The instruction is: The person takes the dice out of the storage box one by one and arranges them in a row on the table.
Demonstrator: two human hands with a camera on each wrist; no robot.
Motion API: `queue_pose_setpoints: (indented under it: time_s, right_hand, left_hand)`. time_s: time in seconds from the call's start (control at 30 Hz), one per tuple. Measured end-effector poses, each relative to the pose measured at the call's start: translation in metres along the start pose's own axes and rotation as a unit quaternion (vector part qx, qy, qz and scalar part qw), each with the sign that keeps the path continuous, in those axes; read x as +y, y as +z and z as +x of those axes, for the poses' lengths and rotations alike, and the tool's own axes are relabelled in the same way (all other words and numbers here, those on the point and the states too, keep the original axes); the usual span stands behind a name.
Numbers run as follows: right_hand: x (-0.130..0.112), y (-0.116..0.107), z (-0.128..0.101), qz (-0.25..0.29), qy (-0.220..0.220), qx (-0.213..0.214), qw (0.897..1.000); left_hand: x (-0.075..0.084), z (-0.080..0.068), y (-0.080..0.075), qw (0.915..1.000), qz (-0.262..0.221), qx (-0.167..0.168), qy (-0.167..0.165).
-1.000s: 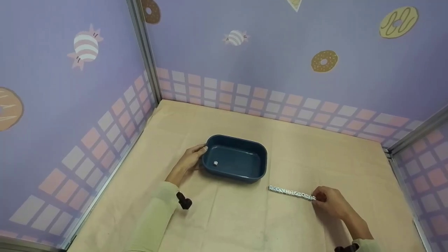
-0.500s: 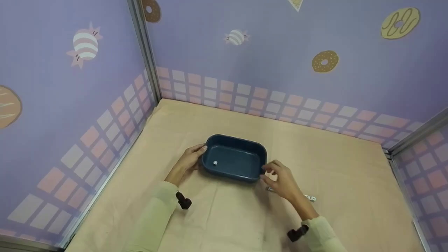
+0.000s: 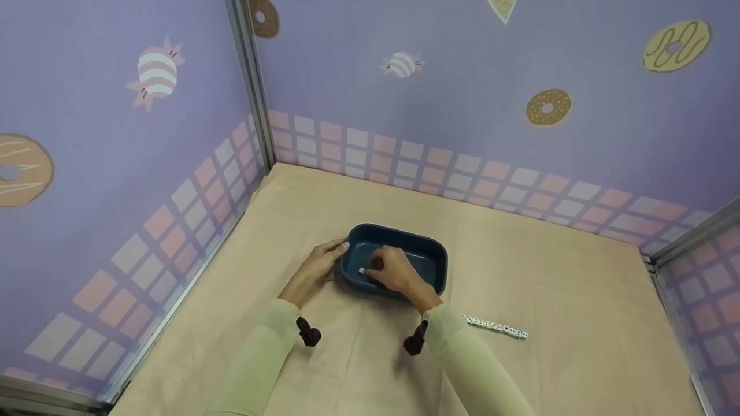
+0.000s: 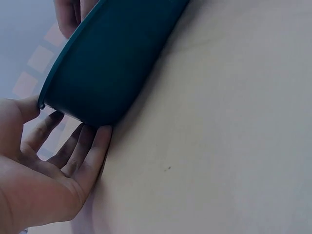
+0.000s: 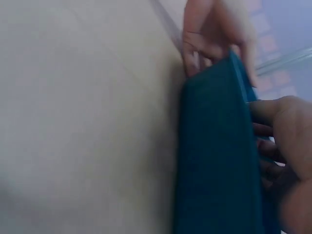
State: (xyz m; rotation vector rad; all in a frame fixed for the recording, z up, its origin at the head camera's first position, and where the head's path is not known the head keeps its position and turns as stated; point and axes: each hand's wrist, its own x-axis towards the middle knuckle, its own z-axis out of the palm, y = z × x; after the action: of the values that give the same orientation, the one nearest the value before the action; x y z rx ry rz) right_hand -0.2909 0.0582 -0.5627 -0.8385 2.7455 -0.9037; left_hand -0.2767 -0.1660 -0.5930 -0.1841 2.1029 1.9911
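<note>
A dark blue tray (image 3: 437, 276) stands mid-table. My left hand (image 3: 317, 268) grips its left end, thumb on the rim and fingers against the outer wall; the left wrist view shows this hand (image 4: 56, 163) under the tray (image 4: 112, 63). My right hand (image 3: 392, 271) reaches into the tray's left part with fingers curled down, beside a small white die (image 3: 362, 270) on the tray floor. Whether the fingers pinch anything is hidden. In the right wrist view the right hand (image 5: 287, 141) is behind the tray wall (image 5: 214, 156). A row of white dice (image 3: 496, 327) lies to the right.
The table is covered in beige cloth (image 3: 555, 277). Purple patterned walls (image 3: 462, 104) with metal corner posts (image 3: 250, 86) close it in at the back, left and right. The dice row lies between the tray and the right wall.
My right hand left the right end of the dice row, crossed over to the tray and now reaches inside it. The left hand has stayed on the tray's end.
</note>
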Motion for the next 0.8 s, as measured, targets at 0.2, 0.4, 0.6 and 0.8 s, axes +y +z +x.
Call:
queue_pose_setpoints:
  time_s: [0.2, 0.4, 0.6, 0.8]
  right_hand:
    - [-0.002, 0.013, 0.012, -0.012, 0.050, -0.019, 0.998]
    - [0.005, 0.010, 0.005, 0.025, 0.063, -0.027, 0.997]
    - [0.021, -0.030, -0.026, 0.047, -0.036, 0.014, 0.998]
    - [0.055, -0.096, -0.080, 0.019, -0.096, 0.080, 0.992]
  left_hand:
    - [0.001, 0.000, 0.005, 0.9999, -0.008, -0.014, -0.001]
    - [-0.001, 0.001, 0.006, 0.9996, -0.020, -0.019, -0.003]
    - [-0.003, 0.001, 0.001, 1.0000, -0.001, 0.000, -0.006]
    - [-0.003, 0.001, -0.002, 1.0000, -0.006, 0.000, -0.001]
